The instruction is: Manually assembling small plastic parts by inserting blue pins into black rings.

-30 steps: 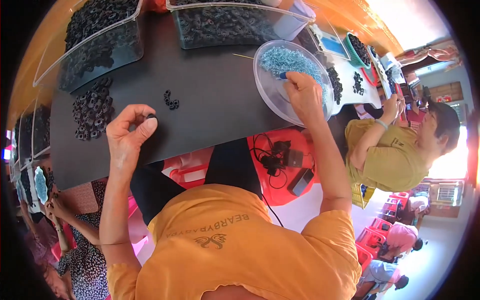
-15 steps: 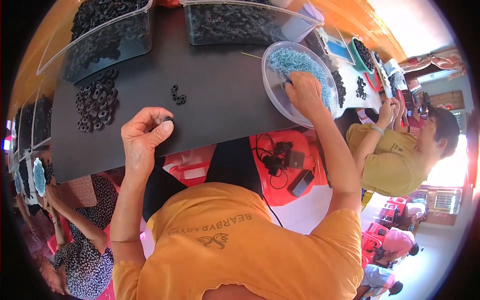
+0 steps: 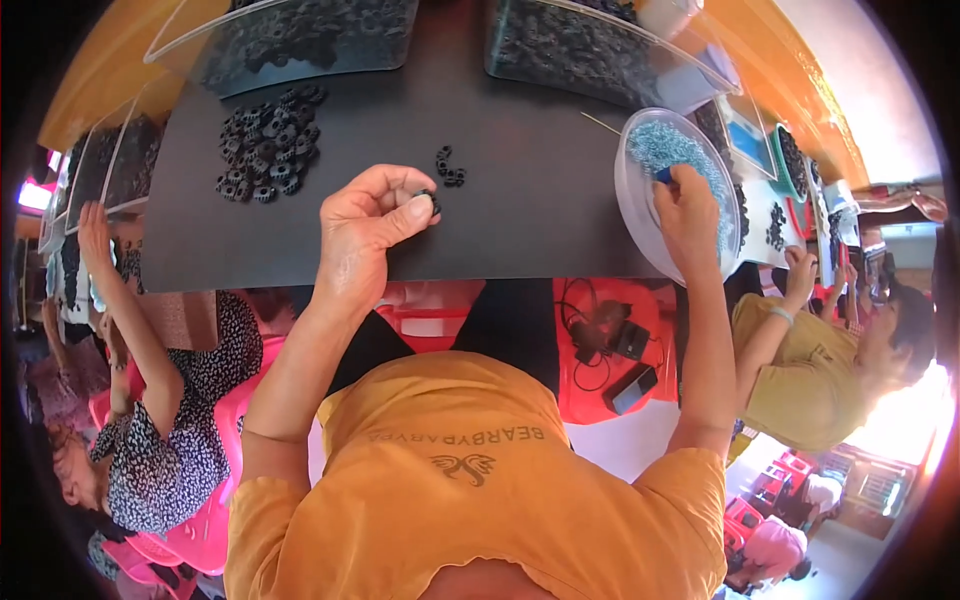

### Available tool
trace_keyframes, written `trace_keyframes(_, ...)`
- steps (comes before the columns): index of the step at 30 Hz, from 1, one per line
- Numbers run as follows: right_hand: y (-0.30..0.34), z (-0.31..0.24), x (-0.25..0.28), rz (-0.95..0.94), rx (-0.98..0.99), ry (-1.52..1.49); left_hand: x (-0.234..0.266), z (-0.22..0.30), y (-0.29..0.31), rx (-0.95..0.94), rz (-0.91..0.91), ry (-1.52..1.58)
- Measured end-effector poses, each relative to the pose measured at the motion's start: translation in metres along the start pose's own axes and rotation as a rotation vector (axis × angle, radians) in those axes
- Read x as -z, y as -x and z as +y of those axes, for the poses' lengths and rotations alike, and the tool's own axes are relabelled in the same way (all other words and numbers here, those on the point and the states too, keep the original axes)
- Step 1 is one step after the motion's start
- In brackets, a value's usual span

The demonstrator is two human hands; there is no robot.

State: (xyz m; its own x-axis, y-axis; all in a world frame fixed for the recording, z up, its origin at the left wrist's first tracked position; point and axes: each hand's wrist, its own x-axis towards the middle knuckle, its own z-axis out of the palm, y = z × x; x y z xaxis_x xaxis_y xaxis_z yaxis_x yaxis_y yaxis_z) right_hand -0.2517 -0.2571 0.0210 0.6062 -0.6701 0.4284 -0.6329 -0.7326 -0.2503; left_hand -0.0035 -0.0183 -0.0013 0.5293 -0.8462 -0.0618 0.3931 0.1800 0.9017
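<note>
My left hand is raised over the dark table, thumb and forefinger pinching a small black plastic part. My right hand is over the round translucent bowl, its fingers closed on a small dark-blue object whose kind I cannot make out. Tiny clear-teal pieces lie in the bowl around those fingers. Beyond my left hand, several black parts form a short curved cluster. A larger pile of black parts sits farther left.
Two clear bins, a left one and a right one, hold black parts at the back. A thin yellowish stick lies by the bowl. A red stool with cables and dark devices stands below the table. Other people work on both sides.
The whole view has shifted, so table and bowl appear farther right. My left hand still pinches the black part. My right hand remains at the bowl, the blue object now showing more clearly.
</note>
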Motion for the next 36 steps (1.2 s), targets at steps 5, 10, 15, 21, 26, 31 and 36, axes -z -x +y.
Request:
trace_keyframes(5, -0.001, -0.003, 0.004, -0.068, -0.155, -0.357, 0.005, 0.001, 0.005, -0.054, 0.015, -0.137)
trace_keyframes(10, -0.002, -0.019, 0.015, -0.157, -0.487, -0.938, 0.002, -0.001, 0.002, -0.052, -0.024, -0.12)
trace_keyframes(15, -0.002, -0.043, 0.019, -0.173, -0.534, -1.158, -0.011, 0.001, 0.004, -0.036, 0.025, -0.047)
trace_keyframes(21, 0.001, -0.103, 0.012, -0.386, -0.489, -1.272, -0.017, 0.0, 0.005, 0.055, -0.018, -0.014)
trace_keyframes(26, 0.008, -0.142, -0.012, -0.512, -0.404, -1.325, -0.013, -0.005, 0.009, 0.043, -0.046, -0.013)
trace_keyframes(31, 0.009, -0.156, -0.021, -0.524, -0.323, -1.354, -0.012, -0.006, 0.013, 0.044, -0.043, 0.041)
trace_keyframes(36, 0.014, -0.16, -0.024, -0.518, -0.291, -1.339, -0.011, -0.009, 0.014, -0.037, -0.034, 0.044)
